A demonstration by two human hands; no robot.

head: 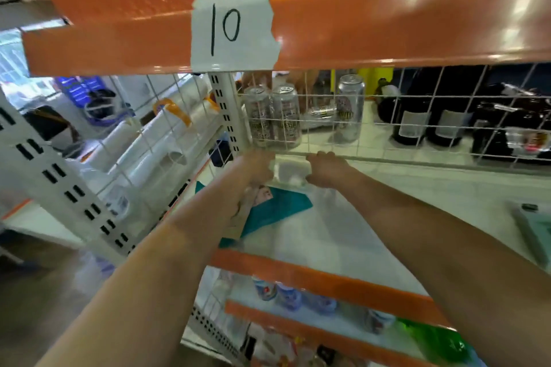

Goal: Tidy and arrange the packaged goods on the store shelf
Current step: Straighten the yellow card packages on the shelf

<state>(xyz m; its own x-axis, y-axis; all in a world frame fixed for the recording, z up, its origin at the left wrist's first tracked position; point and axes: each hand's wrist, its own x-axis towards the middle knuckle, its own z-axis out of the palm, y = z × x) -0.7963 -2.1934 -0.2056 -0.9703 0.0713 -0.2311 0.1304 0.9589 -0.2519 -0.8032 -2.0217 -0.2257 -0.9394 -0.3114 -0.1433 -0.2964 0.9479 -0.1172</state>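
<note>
We grip a clear pack between left hand and right hand (fingers curled), against the shelf's back grid.

A pack sits at the back of the shelf, against the wire grid, between the left hand and right hand. A flat packet lies just before it. Behind the grid stand cans, with bottles to their right. A paper label hangs on the beam above.
</note>
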